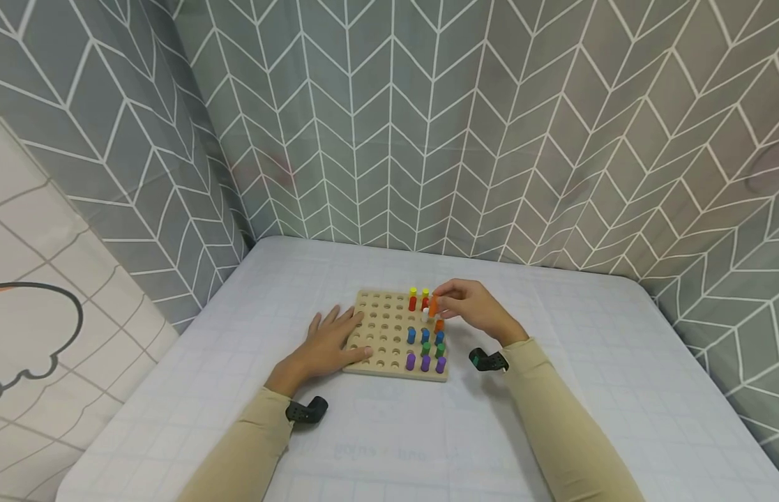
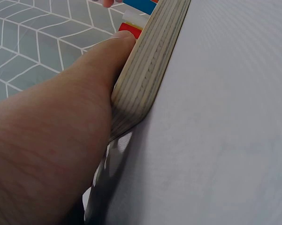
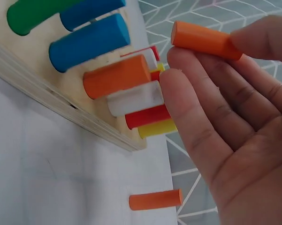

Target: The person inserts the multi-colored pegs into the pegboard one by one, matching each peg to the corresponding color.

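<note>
My right hand (image 1: 473, 305) pinches an orange peg (image 3: 201, 40) between thumb and fingers, over the right side of a wooden peg board (image 1: 389, 375). Another orange peg (image 3: 117, 77) stands in the board, between a blue peg (image 3: 89, 43) and a white peg (image 3: 136, 99). My left hand (image 1: 329, 346) rests on the board's left side, fingers spread and thumb over the front part. In the left wrist view, the thumb (image 2: 103, 54) lies along the board's thick edge.
Purple pegs (image 1: 425, 364) stand along the board's near right, with green pegs (image 1: 426, 349), red pegs (image 1: 412, 304) and yellow pegs (image 1: 413, 291) farther back. The left columns show bare holes. A loose orange peg (image 3: 155, 200) is on the white-covered table beyond the board. A patterned curtain (image 1: 427, 125) hangs behind.
</note>
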Available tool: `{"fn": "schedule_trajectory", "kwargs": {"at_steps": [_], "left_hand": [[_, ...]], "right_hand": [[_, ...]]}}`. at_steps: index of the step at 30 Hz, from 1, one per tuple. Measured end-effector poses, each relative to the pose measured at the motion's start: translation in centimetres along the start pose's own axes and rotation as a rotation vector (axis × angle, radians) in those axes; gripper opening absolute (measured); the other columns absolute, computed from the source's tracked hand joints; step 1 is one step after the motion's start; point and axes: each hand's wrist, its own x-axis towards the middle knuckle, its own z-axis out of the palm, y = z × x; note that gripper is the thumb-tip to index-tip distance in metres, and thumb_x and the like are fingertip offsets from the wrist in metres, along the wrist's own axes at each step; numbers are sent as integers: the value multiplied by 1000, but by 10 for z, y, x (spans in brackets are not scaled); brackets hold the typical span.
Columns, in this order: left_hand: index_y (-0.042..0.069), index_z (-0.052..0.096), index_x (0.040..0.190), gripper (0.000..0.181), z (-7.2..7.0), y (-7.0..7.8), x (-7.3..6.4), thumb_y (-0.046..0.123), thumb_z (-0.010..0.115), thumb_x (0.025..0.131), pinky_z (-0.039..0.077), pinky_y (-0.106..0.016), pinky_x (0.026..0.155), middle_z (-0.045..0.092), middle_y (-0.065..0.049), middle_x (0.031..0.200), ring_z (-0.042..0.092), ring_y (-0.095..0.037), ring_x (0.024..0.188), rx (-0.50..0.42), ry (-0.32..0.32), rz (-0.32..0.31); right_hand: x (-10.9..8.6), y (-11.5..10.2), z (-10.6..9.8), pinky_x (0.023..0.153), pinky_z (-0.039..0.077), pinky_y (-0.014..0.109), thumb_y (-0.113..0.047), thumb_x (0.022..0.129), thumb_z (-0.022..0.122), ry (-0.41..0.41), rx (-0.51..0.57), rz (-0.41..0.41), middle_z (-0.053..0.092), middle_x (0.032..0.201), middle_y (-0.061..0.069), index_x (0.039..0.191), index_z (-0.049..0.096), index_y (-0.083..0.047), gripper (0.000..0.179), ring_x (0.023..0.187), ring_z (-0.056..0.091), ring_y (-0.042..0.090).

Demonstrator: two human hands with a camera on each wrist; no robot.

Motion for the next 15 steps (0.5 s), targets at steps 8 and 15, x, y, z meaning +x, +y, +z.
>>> {"fn": "schedule_trajectory", "kwargs": {"at_steps": [8, 15], "left_hand": [[16, 28, 160, 92, 2, -1, 0, 70, 55, 91, -6, -62, 117, 22, -10, 165, 3, -37, 153, 7, 9, 5], [16, 28, 160, 92, 2, -2, 0, 70, 54, 91, -6, -61, 118, 21, -10, 165, 3, -36, 153, 1, 10, 9]], "right_hand": [[3, -2, 10, 89, 57, 41, -15, 101, 61, -19, -101, -54, 71, 113, 17, 124, 64, 6, 31, 91, 70, 28], [4, -4, 17, 92, 53, 41, -14, 96, 63, 20, -225, -56, 72, 112, 7, 122, 70, -2, 29, 97, 65, 22]]}}
